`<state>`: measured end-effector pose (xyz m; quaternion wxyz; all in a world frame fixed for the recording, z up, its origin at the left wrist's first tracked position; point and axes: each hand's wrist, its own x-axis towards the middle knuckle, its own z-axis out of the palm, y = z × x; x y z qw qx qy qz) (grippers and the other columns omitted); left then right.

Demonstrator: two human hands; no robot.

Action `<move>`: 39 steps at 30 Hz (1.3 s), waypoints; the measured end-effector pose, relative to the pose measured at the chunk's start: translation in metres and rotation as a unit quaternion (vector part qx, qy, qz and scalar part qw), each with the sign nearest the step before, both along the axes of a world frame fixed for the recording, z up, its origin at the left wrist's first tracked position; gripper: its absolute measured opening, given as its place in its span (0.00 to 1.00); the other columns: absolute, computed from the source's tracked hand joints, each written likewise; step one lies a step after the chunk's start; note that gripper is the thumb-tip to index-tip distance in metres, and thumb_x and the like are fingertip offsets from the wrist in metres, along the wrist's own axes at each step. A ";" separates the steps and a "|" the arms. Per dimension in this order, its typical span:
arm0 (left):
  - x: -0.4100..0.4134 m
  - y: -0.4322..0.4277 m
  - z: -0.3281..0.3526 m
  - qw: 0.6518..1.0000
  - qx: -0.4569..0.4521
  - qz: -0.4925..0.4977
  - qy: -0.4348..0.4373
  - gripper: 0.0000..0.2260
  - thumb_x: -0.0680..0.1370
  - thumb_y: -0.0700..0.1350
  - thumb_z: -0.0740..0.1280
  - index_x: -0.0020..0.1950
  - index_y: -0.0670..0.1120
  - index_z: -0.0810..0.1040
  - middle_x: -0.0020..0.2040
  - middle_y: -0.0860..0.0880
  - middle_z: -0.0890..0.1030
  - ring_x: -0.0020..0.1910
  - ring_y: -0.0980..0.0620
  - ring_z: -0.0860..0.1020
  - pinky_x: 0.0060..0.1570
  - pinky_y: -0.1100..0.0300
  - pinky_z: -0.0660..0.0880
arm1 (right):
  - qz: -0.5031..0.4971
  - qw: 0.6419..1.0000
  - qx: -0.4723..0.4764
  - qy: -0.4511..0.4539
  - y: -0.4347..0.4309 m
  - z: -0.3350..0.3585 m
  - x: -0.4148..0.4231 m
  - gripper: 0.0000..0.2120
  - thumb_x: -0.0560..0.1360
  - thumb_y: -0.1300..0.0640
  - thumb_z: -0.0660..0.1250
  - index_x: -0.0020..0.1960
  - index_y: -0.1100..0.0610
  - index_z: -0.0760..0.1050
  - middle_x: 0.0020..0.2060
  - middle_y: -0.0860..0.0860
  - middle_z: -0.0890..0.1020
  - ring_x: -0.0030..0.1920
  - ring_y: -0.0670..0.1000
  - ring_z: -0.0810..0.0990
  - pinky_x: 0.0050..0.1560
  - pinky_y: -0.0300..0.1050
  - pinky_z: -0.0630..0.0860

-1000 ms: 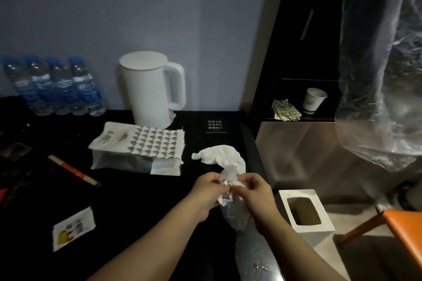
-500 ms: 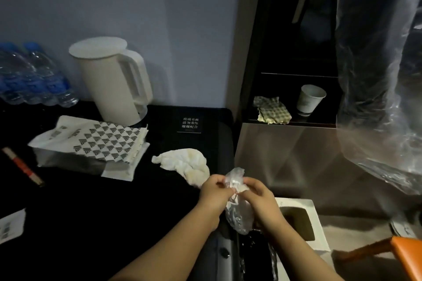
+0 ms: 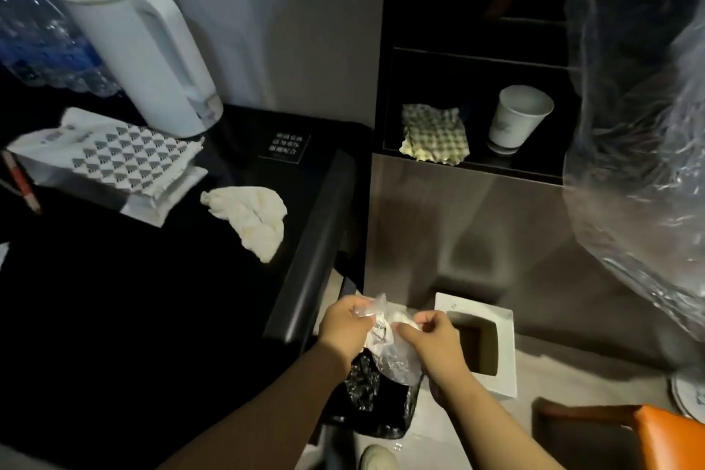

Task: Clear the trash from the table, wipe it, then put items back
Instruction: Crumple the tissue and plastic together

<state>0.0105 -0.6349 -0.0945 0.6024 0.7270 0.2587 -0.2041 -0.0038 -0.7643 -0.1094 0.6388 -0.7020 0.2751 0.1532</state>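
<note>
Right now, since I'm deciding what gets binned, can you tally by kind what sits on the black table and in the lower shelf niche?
Kettle: 1
Patterned paper bag: 1
Crumpled tissue: 1
Sign card: 1
Red stick: 1
Pale scrap at left edge: 1
Checked cloth: 1
Paper cup: 1
Water bottles: too blurred to count
Total: 8, bottles aside

- This is looking like a hotel guest room rather than a lived-in home.
- A white electric kettle (image 3: 141, 50) is standing at the back of a black table (image 3: 152, 298), with a row of bottled water (image 3: 42, 38) just beside it.
- A small black notice card (image 3: 284, 149) with printed lines is lying on the tabletop near the kettle.
- A paper cup (image 3: 517, 122) is sitting in an open dark wall niche (image 3: 473, 166).
- A clear plastic cover (image 3: 641, 126) is hanging at the right, beside the niche.
</note>
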 end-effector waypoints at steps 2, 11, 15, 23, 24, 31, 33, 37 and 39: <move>-0.002 -0.001 -0.015 0.999 0.030 0.017 0.015 0.11 0.76 0.33 0.66 0.36 0.47 0.74 0.35 0.46 0.76 0.38 0.47 0.75 0.37 0.62 0.74 | -0.025 0.998 0.041 0.035 -0.005 -0.015 -0.001 0.13 0.68 0.65 0.74 0.46 0.60 0.71 0.39 0.56 0.75 0.41 0.55 0.76 0.51 0.54 0.75; -0.008 0.001 -0.086 0.985 0.097 -0.053 0.129 0.03 0.77 0.39 0.65 0.47 0.47 0.74 0.43 0.46 0.75 0.43 0.46 0.76 0.44 0.59 0.74 | -0.038 0.976 0.095 0.195 -0.010 -0.069 -0.007 0.08 0.75 0.61 0.66 0.49 0.59 0.68 0.40 0.56 0.74 0.37 0.53 0.72 0.40 0.47 0.70; -0.014 0.001 -0.105 0.963 0.121 -0.131 0.203 0.20 0.79 0.42 0.61 0.71 0.48 0.67 0.64 0.41 0.74 0.61 0.41 0.75 0.55 0.56 0.73 | 0.061 0.965 0.074 0.243 -0.008 -0.078 -0.012 0.19 0.78 0.58 0.64 0.66 0.57 0.63 0.57 0.55 0.72 0.48 0.53 0.70 0.44 0.42 0.66; -0.011 0.008 -0.098 0.936 0.215 -0.210 0.185 0.15 0.78 0.40 0.61 0.65 0.42 0.73 0.65 0.42 0.75 0.64 0.44 0.73 0.60 0.60 0.70 | 0.105 0.965 -0.031 0.237 -0.003 -0.088 -0.011 0.03 0.76 0.60 0.64 0.49 0.58 0.70 0.47 0.57 0.76 0.46 0.55 0.72 0.46 0.44 0.66; -0.009 0.009 -0.093 0.933 0.231 -0.217 0.173 0.14 0.78 0.41 0.61 0.63 0.42 0.74 0.64 0.42 0.75 0.63 0.43 0.74 0.59 0.60 0.70 | 0.108 0.967 -0.043 0.224 -0.003 -0.086 -0.009 0.02 0.75 0.61 0.64 0.46 0.58 0.71 0.45 0.57 0.77 0.45 0.55 0.73 0.45 0.44 0.66; 0.004 0.009 -0.038 0.933 0.264 -0.234 0.067 0.11 0.79 0.43 0.62 0.61 0.45 0.76 0.62 0.43 0.77 0.60 0.45 0.76 0.59 0.60 0.72 | 0.170 0.967 -0.141 0.126 0.002 -0.030 0.009 0.04 0.75 0.59 0.62 0.42 0.56 0.71 0.44 0.55 0.78 0.47 0.55 0.75 0.46 0.42 0.68; 0.007 0.012 -0.016 0.928 0.277 -0.248 0.018 0.10 0.79 0.43 0.61 0.58 0.45 0.76 0.60 0.44 0.78 0.58 0.45 0.76 0.56 0.61 0.71 | 0.188 0.965 -0.156 0.092 0.007 -0.007 0.014 0.03 0.76 0.58 0.61 0.45 0.57 0.71 0.43 0.54 0.78 0.45 0.53 0.74 0.45 0.41 0.67; 0.017 0.027 0.033 0.878 0.381 -0.281 -0.075 0.10 0.80 0.44 0.57 0.57 0.47 0.76 0.57 0.45 0.78 0.55 0.44 0.77 0.50 0.54 0.75 | 0.221 0.953 -0.205 0.014 0.025 0.038 0.025 0.06 0.77 0.56 0.61 0.48 0.58 0.72 0.44 0.54 0.78 0.45 0.53 0.74 0.44 0.41 0.66; 0.023 0.042 0.055 0.854 0.419 -0.284 -0.119 0.11 0.80 0.44 0.57 0.58 0.47 0.76 0.58 0.45 0.78 0.55 0.44 0.77 0.51 0.53 0.76 | 0.233 0.946 -0.222 -0.028 0.038 0.059 0.029 0.05 0.77 0.56 0.61 0.48 0.57 0.72 0.44 0.53 0.78 0.46 0.52 0.74 0.44 0.41 0.66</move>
